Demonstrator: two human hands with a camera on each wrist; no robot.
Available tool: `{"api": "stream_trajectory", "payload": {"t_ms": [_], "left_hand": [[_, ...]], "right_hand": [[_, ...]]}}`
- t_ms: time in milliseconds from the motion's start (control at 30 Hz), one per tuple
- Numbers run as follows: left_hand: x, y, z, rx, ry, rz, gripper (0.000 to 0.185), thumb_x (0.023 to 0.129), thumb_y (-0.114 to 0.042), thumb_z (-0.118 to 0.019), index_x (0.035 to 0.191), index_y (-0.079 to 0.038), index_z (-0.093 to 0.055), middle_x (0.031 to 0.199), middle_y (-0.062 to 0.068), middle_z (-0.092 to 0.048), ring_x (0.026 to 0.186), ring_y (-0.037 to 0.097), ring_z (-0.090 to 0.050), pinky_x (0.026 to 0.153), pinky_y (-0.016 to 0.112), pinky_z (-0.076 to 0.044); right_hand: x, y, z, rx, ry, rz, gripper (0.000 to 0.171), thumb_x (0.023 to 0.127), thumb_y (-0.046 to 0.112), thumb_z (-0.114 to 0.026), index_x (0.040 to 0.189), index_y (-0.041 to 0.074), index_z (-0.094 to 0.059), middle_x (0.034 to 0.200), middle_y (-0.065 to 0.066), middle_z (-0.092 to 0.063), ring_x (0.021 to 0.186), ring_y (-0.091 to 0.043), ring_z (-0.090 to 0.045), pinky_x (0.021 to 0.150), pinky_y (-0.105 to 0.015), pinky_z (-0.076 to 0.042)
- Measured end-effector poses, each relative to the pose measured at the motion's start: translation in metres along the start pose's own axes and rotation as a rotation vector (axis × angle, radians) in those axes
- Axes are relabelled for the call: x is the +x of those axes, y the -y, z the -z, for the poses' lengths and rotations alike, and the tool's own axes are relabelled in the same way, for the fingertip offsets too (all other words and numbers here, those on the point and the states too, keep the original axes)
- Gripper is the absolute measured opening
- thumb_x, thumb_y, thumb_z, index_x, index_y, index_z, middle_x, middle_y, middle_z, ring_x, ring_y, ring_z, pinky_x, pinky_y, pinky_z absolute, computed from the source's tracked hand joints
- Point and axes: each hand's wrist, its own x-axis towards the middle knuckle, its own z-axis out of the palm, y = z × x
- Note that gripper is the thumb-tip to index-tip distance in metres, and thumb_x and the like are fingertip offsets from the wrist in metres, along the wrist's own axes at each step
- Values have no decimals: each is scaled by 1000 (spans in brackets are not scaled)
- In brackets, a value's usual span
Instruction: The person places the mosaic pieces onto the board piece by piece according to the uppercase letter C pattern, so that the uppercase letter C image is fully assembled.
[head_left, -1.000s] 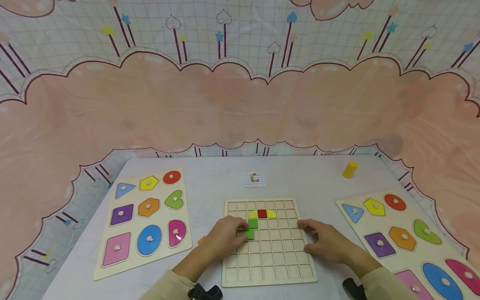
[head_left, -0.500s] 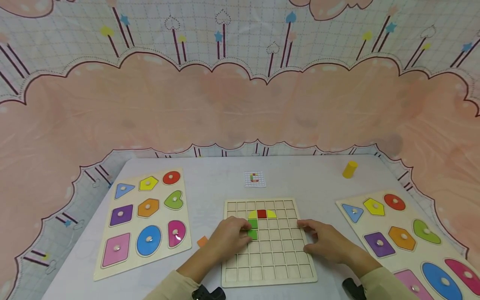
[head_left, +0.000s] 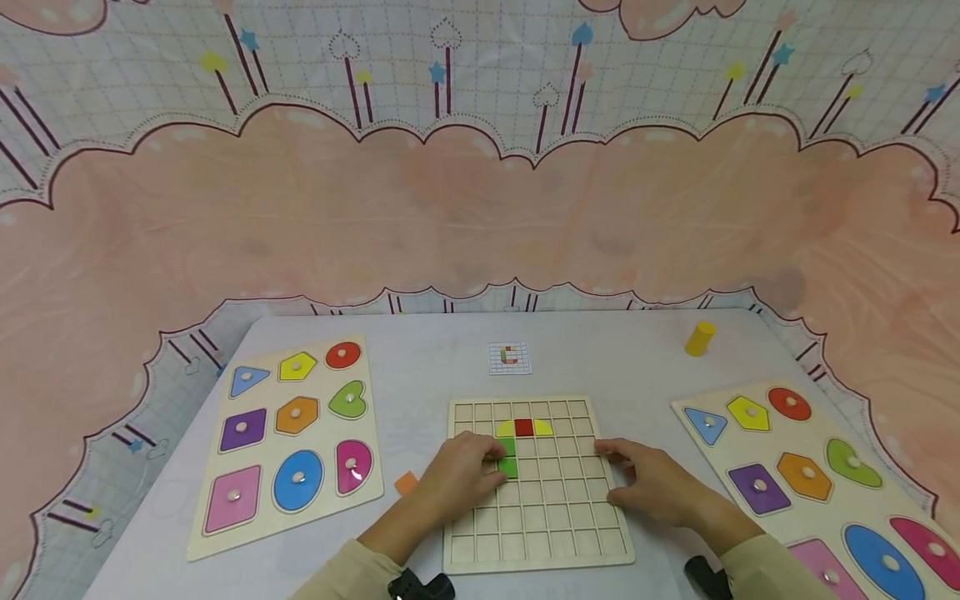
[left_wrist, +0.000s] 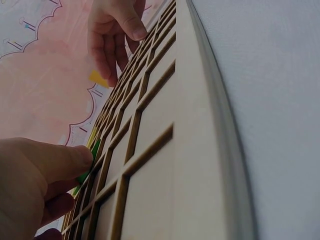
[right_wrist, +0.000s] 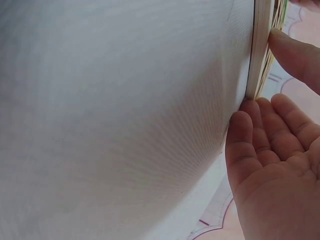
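Both hands rest on the pale wooden grid board (head_left: pixel 540 517): left hand (head_left: pixel 457 475) pinches a green square tile (head_left: pixel 509 467), right hand (head_left: pixel 656 483) steadies its edge with relaxed fingers

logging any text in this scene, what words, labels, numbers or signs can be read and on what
No readable words, numbers or brand marks show in any view.
The small pattern card bears only a grid with a coloured figure, no text.
The grid board and both shape puzzle boards carry no lettering.
The backdrop shows only drawn hearts, stars and clouds.
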Motion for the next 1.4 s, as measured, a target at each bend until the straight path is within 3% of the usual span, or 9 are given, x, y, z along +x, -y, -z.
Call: {"api": "stream_trajectory", "payload": {"t_ms": [633, 900, 1400], "left_hand": [[-1, 0, 3, -17, -5, 5, 22, 85, -19, -80, 102, -9, -73, 99, -1, -68, 99, 18, -61, 88, 37, -51], [-5, 4, 16, -30, -23, 16, 25, 85, -17, -79, 106, -6, -72, 104, 3, -69, 105, 23, -61, 92, 42, -50], [-28, 22, 46, 22, -28, 136, 29, 81, -15, -83, 107, -4, -73, 106, 9, -69, 109, 30, -61, 95, 47, -50]], "right_hand": [[1, -1, 0, 8, -1, 0, 67, 78, 11, -84, 139, 7, -55, 130, -8, -61, 116, -31, -57, 99, -51, -46], [1, -1, 0, 4, -1, 4, 67, 78, 11, -84, 138, 7, -56, 128, -6, -61, 115, -29, -57, 98, -50, -46], [0, 0, 0, 10, -4, 1, 67, 78, 11, -84, 138, 7, -56, 129, -8, -61, 114, -30, -58, 98, -50, -47]]}}
